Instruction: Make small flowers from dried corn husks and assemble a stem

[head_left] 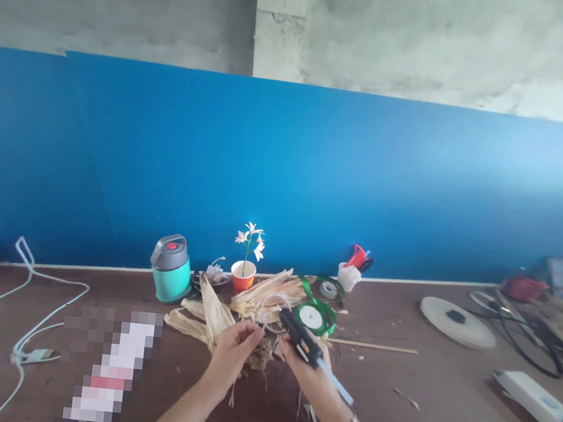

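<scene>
My right hand (310, 363) is wrapped round a black glue gun (300, 337), with a pale glue stick (336, 382) poking out of its back end toward my wrist. Thumb and fingers of my left hand (237, 346) are pinched together just left of the gun; whatever they hold is too small to make out. Dried corn husks (218, 312) lie behind and around both hands. Beyond the gun is a spool of green ribbon (311, 317). White flowers on a green stem (248, 238) stand in a red paper cup (243, 277) at the back.
A teal lidded container (171, 280) stands back left, near a white cable (52, 308). Back right are a white holder (349, 277) with red-handled scissors, a round lid (457, 322) and a black cord (545, 333). A power strip (540, 407) lies far right; a thin stick (378, 347) lies nearer.
</scene>
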The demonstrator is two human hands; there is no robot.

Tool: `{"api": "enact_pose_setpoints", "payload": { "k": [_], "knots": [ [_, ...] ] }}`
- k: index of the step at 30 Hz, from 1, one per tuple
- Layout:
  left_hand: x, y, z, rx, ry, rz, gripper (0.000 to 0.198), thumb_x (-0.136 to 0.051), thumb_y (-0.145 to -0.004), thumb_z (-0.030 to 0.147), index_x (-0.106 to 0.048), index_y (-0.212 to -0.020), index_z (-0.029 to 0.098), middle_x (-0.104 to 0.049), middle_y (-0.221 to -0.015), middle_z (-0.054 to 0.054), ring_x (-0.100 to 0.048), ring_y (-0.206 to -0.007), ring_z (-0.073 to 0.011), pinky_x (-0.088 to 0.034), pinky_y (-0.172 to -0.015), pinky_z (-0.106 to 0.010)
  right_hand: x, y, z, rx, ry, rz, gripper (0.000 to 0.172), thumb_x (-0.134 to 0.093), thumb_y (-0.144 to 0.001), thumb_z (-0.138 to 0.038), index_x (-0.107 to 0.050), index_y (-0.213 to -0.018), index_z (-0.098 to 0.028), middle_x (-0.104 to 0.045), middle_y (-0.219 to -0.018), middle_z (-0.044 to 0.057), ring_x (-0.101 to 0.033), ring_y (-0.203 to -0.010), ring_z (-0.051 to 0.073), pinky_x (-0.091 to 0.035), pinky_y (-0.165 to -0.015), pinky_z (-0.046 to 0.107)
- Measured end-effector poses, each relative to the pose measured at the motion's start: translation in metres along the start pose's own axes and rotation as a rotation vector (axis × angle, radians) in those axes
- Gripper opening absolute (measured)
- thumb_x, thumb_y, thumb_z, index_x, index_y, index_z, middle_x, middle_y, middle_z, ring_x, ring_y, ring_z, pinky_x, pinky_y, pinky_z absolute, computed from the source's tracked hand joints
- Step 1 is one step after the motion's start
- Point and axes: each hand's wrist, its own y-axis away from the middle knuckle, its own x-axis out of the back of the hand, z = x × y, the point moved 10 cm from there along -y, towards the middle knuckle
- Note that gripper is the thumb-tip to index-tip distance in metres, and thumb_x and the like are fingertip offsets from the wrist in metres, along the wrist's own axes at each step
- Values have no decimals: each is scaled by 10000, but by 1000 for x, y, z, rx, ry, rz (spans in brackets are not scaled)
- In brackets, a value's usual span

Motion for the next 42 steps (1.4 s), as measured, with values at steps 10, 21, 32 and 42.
{"api": "enact_pose_setpoints", "payload": {
  "k": [10,21,32,42],
  "knots": [
    [-27,5,-3,8,-60,-252,272,-647,-713,400,-633,-643,138,-591,-577,5,-482,-553,-108,-342,-568,-229,-10,0,-3,-272,-331,-106,252,-734,-590,-342,-542,-636,-186,-649,-679,31,-574,-557,168,-439,-482,259],
    [-22,9,19,-150,-262,-111,175,-625,-706,317,-686,-755,161,-655,-705,-31,-541,-644,-154,-380,-592,-241,-15,1,5,-281,-281,-103,217,-708,-577,-314,-536,-612,-187,-559,-534,-22,-501,-496,139,-441,-502,269],
    [-19,24,42,-401,-537,74,150,-557,-746,181,-681,-664,202,-665,-682,-37,-603,-707,-196,-429,-673,-282,-16,5,4,-139,-186,-32,253,-708,-600,-397,-566,-623,-189,-610,-584,22,-548,-548,170,-482,-519,280],
    [-22,25,48,-414,-590,66,159,-534,-779,207,-662,-686,194,-648,-690,-47,-603,-697,-195,-430,-659,-282,-7,0,-2,-124,-144,7,308,-685,-620,-469,-593,-628,-175,-622,-612,35,-556,-556,172,-488,-537,287]
  ]
}}
